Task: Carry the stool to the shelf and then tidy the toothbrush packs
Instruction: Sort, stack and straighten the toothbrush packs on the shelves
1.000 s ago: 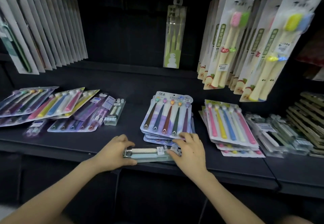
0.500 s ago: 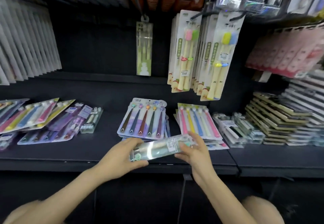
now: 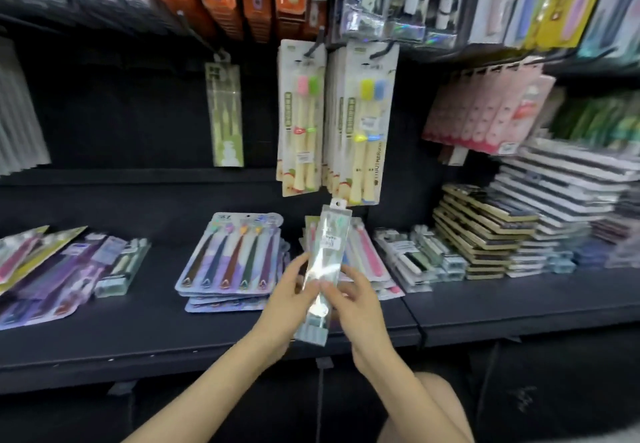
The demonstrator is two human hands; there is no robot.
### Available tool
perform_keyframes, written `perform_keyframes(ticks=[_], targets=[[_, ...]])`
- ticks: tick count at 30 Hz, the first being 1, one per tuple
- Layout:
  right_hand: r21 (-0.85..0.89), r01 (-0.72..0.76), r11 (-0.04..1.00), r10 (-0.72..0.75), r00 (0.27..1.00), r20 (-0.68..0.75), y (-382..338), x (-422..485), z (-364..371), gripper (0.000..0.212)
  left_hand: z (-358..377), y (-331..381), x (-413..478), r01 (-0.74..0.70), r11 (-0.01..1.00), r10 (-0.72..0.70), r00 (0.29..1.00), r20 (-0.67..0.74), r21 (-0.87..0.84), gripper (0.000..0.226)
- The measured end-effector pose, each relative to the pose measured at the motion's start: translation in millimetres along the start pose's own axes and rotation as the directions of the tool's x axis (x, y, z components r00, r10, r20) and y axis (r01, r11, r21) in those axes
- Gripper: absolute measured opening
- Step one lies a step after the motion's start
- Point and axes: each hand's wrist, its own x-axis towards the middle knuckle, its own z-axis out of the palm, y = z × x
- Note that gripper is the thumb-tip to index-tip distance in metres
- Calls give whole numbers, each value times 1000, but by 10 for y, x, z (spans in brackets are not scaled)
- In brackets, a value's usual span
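Now both hands hold one slim pack (image 3: 329,252) upright over the shelf's (image 3: 138,345) front edge, near its middle, just in front of the flat stacks (image 3: 232,259). The left hand (image 3: 287,304) curls its fingers round the pack's left side, low down. The right hand (image 3: 356,304) pinches the right edge between thumb and fingertips. Holding it on end with the hang tab (image 3: 338,203) uppermost probably readies the hole for a peg (image 3: 313,48) above, where card-backed packs (image 3: 301,124) hang in rows, though it may only be a look at the label. The pack is a narrow clear plastic sleeve, glossy enough to throw glare across its middle, with a small white sticker (image 3: 329,240) near the top and a ribbed grey base. The stacks are broad, flat blister cards with rounded corners, lying on the matt black shelf. The stool is out of view, so that step is probably done.
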Motion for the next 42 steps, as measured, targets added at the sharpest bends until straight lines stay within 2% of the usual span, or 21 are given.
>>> perform_keyframes(ticks=[2, 7, 9, 12, 14, 15, 17, 19, 21, 23, 26, 28, 30, 33, 36, 38, 40, 42], targets=[[-21, -26, 999, 25, 998, -62, 5, 23, -305, 38, 352, 55, 167, 80, 990, -79, 997, 19, -115, 46], [-16, -103, 995, 100, 982, -161, 10, 79, -1078, 35, 1180, 30, 542, 148, 974, -131, 986, 107, -169, 44], [-27, -120, 992, 111, 971, -211, 26, 143, -1334, 32, 1402, -12, 665, 137, 986, -123, 982, 146, -91, 45], [-100, -140, 985, 110, 958, -263, 70, 295, -1683, 38, 1555, -49, 852, 83, 995, -96, 964, 249, 61, 49], [-124, -147, 981, 101, 944, -315, 96, 445, -1877, 39, 1532, -49, 1009, -17, 976, -40, 966, 254, 219, 49], [-132, -151, 980, 97, 933, -347, 103, 531, -1967, 39, 1483, -70, 1111, -106, 934, 23, 971, 236, 342, 46], [-153, -173, 973, 99, 911, -400, 107, 739, -2125, 37, 1350, -134, 1351, -273, 769, 183, 960, 210, 578, 40], [-169, -181, 969, 91, 894, -438, 81, 986, -2226, 36, 1175, -192, 1563, -312, 605, 262, 947, 187, 732, 37], [-161, -191, 968, 96, 880, -465, 60, 1277, -2282, 36, 1004, -288, 1776, -318, 432, 338, 925, 176, 844, 47], [-171, -184, 968, 78, 867, -492, 61, 1553, -2291, 35, 868, -374, 1935, -283, 320, 300, 935, 187, 904, 60], [-94, -223, 970, 143, 842, -520, 143, 1794, -2305, 36, 760, -408, 2009, -173, 213, 40, 985, 168, 962, 96], [34, -262, 965, 240, 817, -524, 261, 1789, -2318, 43, 719, -472, 2034, -137, 189, -52, 987, 150, 972, 107], [16, -266, 964, 231, 807, -544, 378, 1728, -2325, 50, 727, -503, 2057, -137, 182, -30, 989, 145, 974, 108], [-197, -241, 950, 85, 810, -581, 461, 1721, -2285, 41, 731, -544, 2066, -153, 153, 2, 988, 154, 976, 106], [-457, -297, 838, -51, 792, -609, 484, 1805, -2247, 37, 725, -547, 2047, -159, 163, -2, 987, 161, 974, 105], [-556, -364, 747, -81, 781, -619, 476, 1776, -2222, 38, 731, -534, 2027, -164, 176, -12, 986, 169, 971, 106], [-613, -419, 670, -116, 756, -644, 444, 1670, -2170, 40, 745, -501, 2004, -164, 212, 7, 986, 166, 964, 106], [-674, -422, 607, -199, 740, -643, 384, 1519, -2066, 40, 726, -473, 1978, -158, 310, 67, 987, 144, 937, 106]])
